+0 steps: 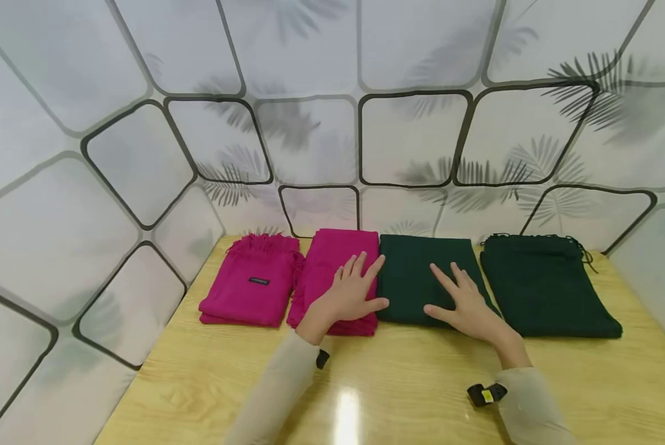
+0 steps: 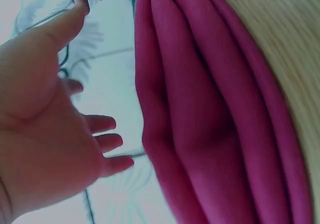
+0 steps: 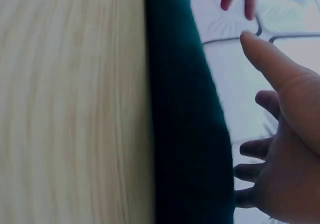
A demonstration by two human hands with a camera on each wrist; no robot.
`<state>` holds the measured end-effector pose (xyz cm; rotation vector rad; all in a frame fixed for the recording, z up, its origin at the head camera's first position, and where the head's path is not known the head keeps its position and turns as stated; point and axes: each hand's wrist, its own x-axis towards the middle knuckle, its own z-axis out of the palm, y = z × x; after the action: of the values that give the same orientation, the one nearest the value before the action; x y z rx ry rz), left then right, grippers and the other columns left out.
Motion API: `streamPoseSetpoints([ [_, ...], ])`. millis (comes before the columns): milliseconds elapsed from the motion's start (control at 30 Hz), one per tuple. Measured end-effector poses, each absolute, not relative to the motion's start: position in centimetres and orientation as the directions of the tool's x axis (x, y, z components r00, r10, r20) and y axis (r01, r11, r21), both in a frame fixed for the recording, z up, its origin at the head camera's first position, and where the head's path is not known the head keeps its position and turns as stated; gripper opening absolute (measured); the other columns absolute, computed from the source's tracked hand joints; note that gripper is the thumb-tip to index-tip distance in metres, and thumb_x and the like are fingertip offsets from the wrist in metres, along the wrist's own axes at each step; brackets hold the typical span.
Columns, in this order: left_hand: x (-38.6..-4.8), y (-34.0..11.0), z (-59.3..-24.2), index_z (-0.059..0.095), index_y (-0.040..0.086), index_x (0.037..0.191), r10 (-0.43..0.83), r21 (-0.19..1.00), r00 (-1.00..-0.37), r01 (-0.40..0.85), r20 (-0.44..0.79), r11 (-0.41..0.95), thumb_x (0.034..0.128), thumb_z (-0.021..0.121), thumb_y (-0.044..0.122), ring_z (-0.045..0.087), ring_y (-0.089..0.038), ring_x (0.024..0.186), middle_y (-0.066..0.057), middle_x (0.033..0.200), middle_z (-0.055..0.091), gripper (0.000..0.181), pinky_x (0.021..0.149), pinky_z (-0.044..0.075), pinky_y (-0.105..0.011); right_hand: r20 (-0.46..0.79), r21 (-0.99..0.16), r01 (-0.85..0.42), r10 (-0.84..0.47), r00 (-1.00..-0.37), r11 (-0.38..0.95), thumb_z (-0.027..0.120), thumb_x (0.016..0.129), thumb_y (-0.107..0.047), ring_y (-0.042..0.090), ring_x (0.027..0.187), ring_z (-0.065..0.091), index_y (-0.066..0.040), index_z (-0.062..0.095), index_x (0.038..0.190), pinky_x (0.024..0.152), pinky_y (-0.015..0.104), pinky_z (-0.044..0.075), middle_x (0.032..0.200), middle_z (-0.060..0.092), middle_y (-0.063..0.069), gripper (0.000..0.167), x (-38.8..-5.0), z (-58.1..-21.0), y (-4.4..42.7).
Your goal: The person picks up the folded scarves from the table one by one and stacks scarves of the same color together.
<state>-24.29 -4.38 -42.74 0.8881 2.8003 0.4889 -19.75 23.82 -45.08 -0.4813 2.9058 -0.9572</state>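
Observation:
Four folded cloths would be a count, so by place: a magenta fringed scarf (image 1: 249, 290) with a small dark label lies at the left end. Beside it is a second folded magenta scarf (image 1: 335, 253), and my left hand (image 1: 349, 293) hovers over it, fingers spread. The left wrist view shows this scarf's layered folds (image 2: 200, 99) apart from the fingers. A folded dark green cloth (image 1: 410, 272) lies to its right. Above that cloth's right side is my right hand (image 1: 468, 309), fingers extended and holding nothing. Farthest right lies a dark green fringed scarf (image 1: 544, 290).
The folded pieces lie in a row on a light wooden table (image 1: 399, 383), near its back edge. A patterned wall covering (image 1: 316, 142) rises behind and to the left. Small dark devices, one a wrist camera (image 1: 485, 394), sit at both cuffs.

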Motion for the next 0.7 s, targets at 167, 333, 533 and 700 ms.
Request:
streamPoseSetpoints([
  [167, -26.8, -1.6, -42.8, 0.002, 0.021, 0.161, 0.617, 0.635, -0.786, 0.451, -0.05, 0.627, 0.0964, 0.06, 0.039, 0.016, -0.036, 0.148, -0.016, 0.162, 0.013, 0.089, 0.113, 0.028, -0.059, 0.079, -0.609, -0.228, -0.228, -0.97, 0.76, 0.067, 0.096, -0.037, 0.067, 0.137, 0.004, -0.008, 0.017, 0.159, 0.097, 0.083, 0.015, 0.155, 0.004, 0.041, 0.085, -21.4, -44.3, 26.0],
  [333, -28.7, 0.3, -43.4, 0.003, 0.017, 0.159, 0.511, 0.791, -0.85, 0.226, -0.125, 0.569, 0.0974, 0.061, 0.029, 0.021, -0.034, 0.147, -0.017, 0.16, 0.017, 0.086, 0.11, 0.037, -0.053, -0.028, -0.659, -0.099, -0.157, -0.987, 0.746, 0.064, 0.097, -0.034, 0.069, 0.133, 0.013, 0.001, 0.014, 0.157, 0.098, 0.079, 0.023, 0.148, 0.008, 0.047, 0.085, -23.1, -43.9, 27.0],
  [533, -29.2, 1.3, -44.2, 0.009, 0.01, 0.158, 0.451, 0.868, -0.871, 0.061, -0.195, 0.493, 0.0948, 0.064, 0.024, 0.022, -0.034, 0.147, -0.018, 0.161, 0.019, 0.085, 0.114, 0.033, -0.051, -0.178, -0.751, 0.051, -0.128, -0.976, 0.658, 0.066, 0.096, -0.037, 0.064, 0.138, 0.005, -0.003, 0.003, 0.159, 0.103, 0.076, 0.021, 0.155, 0.0, 0.042, 0.096, -24.3, -45.5, 27.8],
  [700, -29.5, 2.2, -45.4, 0.008, 0.011, 0.158, 0.418, 0.938, -0.881, -0.075, -0.221, 0.337, 0.0922, 0.068, 0.021, 0.026, -0.036, 0.145, -0.017, 0.162, 0.016, 0.089, 0.113, 0.033, -0.051, -0.253, -0.842, 0.166, -0.105, -0.962, 0.514, 0.069, 0.093, -0.036, 0.059, 0.142, 0.008, -0.012, -0.009, 0.159, 0.107, 0.07, 0.023, 0.16, -0.012, 0.031, 0.105, -25.2, -45.9, 28.1],
])
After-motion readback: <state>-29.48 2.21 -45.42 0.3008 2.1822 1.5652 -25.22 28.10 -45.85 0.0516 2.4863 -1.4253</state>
